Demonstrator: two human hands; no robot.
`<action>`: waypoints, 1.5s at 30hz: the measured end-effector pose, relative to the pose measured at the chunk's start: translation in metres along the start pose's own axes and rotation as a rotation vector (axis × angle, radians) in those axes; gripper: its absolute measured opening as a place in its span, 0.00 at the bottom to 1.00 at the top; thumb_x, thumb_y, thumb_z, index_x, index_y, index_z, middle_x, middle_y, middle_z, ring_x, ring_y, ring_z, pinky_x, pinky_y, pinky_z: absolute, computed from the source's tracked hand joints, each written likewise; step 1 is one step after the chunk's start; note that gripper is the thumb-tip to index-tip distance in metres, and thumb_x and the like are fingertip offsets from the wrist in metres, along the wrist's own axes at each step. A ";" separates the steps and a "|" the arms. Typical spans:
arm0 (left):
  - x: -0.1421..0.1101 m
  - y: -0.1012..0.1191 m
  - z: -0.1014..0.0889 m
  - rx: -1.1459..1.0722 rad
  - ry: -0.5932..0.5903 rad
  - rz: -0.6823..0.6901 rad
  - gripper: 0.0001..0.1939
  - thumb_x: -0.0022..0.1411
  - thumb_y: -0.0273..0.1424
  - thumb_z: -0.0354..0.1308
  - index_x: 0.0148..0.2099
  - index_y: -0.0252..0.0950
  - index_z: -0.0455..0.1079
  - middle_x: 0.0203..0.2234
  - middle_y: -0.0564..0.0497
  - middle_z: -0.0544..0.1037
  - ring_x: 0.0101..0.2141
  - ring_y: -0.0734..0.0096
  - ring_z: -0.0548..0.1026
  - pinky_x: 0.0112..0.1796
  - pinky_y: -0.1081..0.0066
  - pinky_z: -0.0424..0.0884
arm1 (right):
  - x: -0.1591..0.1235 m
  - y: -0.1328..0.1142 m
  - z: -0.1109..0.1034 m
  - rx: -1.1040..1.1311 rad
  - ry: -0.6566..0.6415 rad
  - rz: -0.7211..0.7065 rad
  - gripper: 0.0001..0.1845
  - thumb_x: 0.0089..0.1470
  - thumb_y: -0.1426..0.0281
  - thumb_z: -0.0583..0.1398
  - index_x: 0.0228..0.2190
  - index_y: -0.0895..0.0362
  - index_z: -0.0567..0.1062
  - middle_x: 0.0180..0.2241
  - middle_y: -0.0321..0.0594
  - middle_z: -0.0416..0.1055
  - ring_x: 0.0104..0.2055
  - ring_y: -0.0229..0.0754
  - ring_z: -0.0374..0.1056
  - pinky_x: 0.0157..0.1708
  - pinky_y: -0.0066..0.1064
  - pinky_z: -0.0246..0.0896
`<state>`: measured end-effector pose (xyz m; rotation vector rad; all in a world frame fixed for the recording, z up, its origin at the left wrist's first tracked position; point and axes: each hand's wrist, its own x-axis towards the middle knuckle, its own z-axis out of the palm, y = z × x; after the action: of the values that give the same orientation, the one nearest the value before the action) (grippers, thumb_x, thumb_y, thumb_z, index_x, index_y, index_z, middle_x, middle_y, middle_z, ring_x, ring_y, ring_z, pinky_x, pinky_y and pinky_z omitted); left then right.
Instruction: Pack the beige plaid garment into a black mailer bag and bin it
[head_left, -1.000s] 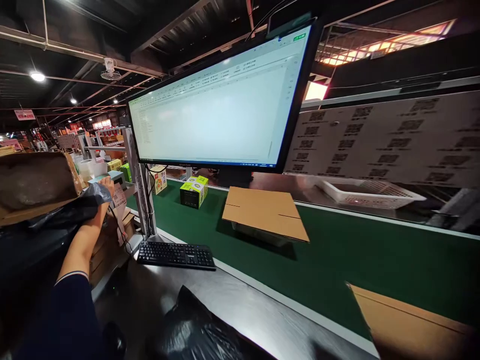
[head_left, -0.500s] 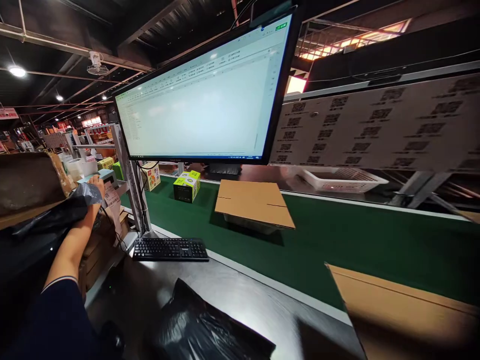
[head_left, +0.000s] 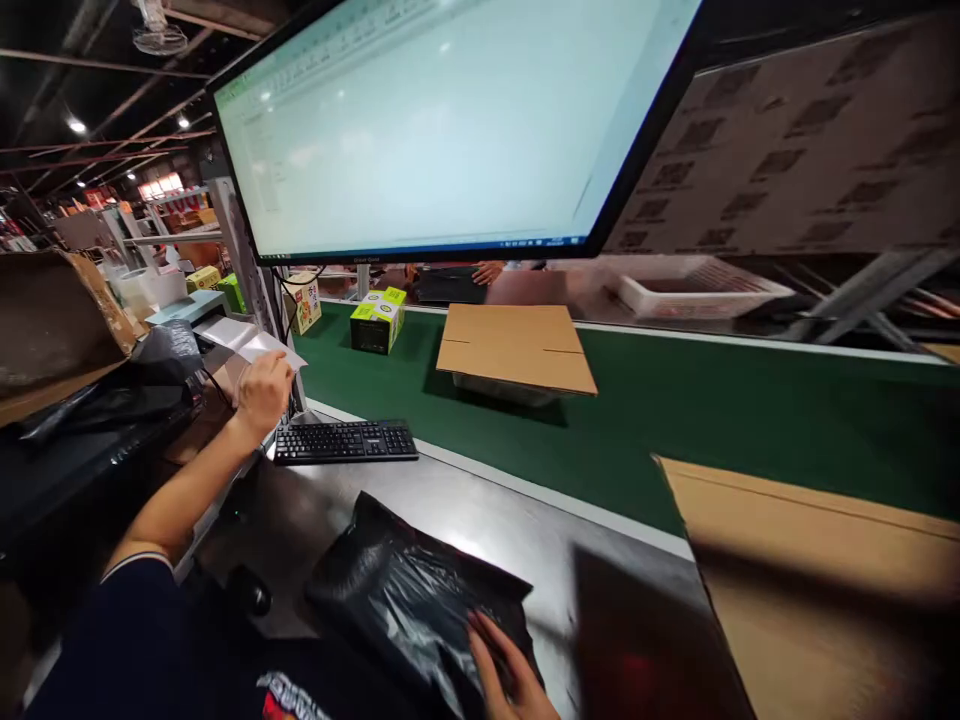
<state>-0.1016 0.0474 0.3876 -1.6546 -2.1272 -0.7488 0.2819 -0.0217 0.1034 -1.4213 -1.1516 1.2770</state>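
My left hand (head_left: 262, 392) is closed on the end of a white paper label (head_left: 259, 343), close to a pale label printer (head_left: 191, 306) at the left. A black plastic mailing bag (head_left: 420, 600) lies on the metal table in front of me. My right hand (head_left: 514, 675) rests at the bag's near right part, fingers stretched out and touching the plastic. The hand's lower part is cut off by the frame edge.
A black keyboard (head_left: 345, 441) and mouse (head_left: 250, 590) sit on the metal table (head_left: 480, 500). Beyond runs a green conveyor belt (head_left: 637, 420) carrying a cardboard-topped tray (head_left: 517, 345) and small boxes (head_left: 379, 320). A monitor (head_left: 450, 130) hangs above; cardboard (head_left: 810, 600) stands at right.
My left hand has moved right and toward me from the printer, drawing out the white label. My right hand has come into view on the black bag. The camera has tilted down.
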 end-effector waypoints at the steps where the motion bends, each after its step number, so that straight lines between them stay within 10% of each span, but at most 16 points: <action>1: -0.024 0.018 0.003 -0.144 -0.046 0.041 0.07 0.70 0.30 0.54 0.40 0.40 0.73 0.54 0.42 0.77 0.58 0.52 0.72 0.60 0.54 0.68 | 0.002 -0.006 0.016 0.090 -0.036 0.030 0.33 0.40 0.40 0.70 0.42 0.47 0.82 0.49 0.48 0.81 0.56 0.63 0.75 0.62 0.55 0.69; 7: -0.174 0.082 0.036 -1.090 -0.514 -0.291 0.17 0.59 0.51 0.63 0.30 0.45 0.69 0.46 0.46 0.79 0.46 0.54 0.79 0.48 0.56 0.78 | -0.020 -0.036 0.074 0.611 -0.312 0.131 0.37 0.37 0.44 0.73 0.46 0.52 0.81 0.52 0.50 0.79 0.53 0.57 0.76 0.51 0.46 0.74; 15: -0.278 0.059 0.115 -1.296 -0.645 -0.721 0.25 0.50 0.55 0.66 0.32 0.41 0.64 0.44 0.46 0.78 0.40 0.64 0.79 0.40 0.65 0.78 | -0.061 0.003 0.059 0.354 0.026 0.194 0.26 0.40 0.45 0.71 0.26 0.55 0.77 0.25 0.37 0.73 0.31 0.44 0.68 0.34 0.34 0.65; 20: -0.272 0.059 0.169 -1.066 -0.740 -0.765 0.16 0.59 0.46 0.62 0.36 0.39 0.67 0.35 0.50 0.75 0.31 0.67 0.78 0.34 0.66 0.78 | -0.020 0.013 0.045 -0.143 0.139 0.029 0.29 0.50 0.43 0.61 0.17 0.54 0.68 0.19 0.35 0.65 0.27 0.40 0.61 0.31 0.32 0.55; 24: -0.254 0.067 0.194 -0.533 -0.824 -0.387 0.05 0.69 0.32 0.54 0.39 0.38 0.70 0.40 0.45 0.79 0.39 0.61 0.82 0.45 0.61 0.76 | 0.008 0.007 0.048 -0.652 0.109 0.133 0.22 0.59 0.54 0.58 0.22 0.56 0.75 0.27 0.42 0.74 0.32 0.45 0.69 0.33 0.33 0.55; 31: -0.265 0.062 0.199 -0.097 -0.805 -0.025 0.18 0.73 0.32 0.48 0.57 0.34 0.73 0.54 0.34 0.78 0.55 0.48 0.77 0.54 0.56 0.73 | -0.004 0.020 0.049 -1.163 0.234 0.036 0.31 0.66 0.55 0.55 0.56 0.68 0.75 0.56 0.66 0.72 0.58 0.62 0.68 0.57 0.47 0.60; 37: -0.273 0.067 0.220 -0.196 -0.758 0.554 0.31 0.74 0.32 0.44 0.77 0.39 0.53 0.75 0.44 0.54 0.75 0.54 0.48 0.72 0.47 0.45 | -0.010 0.046 0.078 -1.174 -0.167 -0.309 0.35 0.70 0.64 0.43 0.73 0.63 0.52 0.76 0.49 0.42 0.78 0.53 0.37 0.74 0.53 0.29; 41: -0.270 0.045 0.233 -0.131 -0.792 0.390 0.34 0.73 0.40 0.49 0.77 0.47 0.51 0.76 0.48 0.47 0.75 0.48 0.42 0.71 0.37 0.41 | -0.007 0.058 0.072 -1.224 -0.123 -0.080 0.37 0.70 0.60 0.43 0.74 0.64 0.47 0.76 0.49 0.37 0.79 0.52 0.35 0.75 0.57 0.26; 45: -0.252 0.013 0.235 -0.291 -0.820 -0.141 0.35 0.71 0.47 0.51 0.75 0.41 0.57 0.74 0.39 0.56 0.73 0.49 0.54 0.69 0.47 0.54 | 0.001 0.051 0.043 -1.166 -0.041 0.033 0.39 0.71 0.57 0.45 0.73 0.67 0.49 0.76 0.54 0.38 0.79 0.54 0.35 0.75 0.54 0.29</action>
<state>-0.0111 -0.0078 0.0595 -2.2640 -2.8001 -0.4663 0.2435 -0.0291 0.0499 -2.2033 -2.0575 0.5894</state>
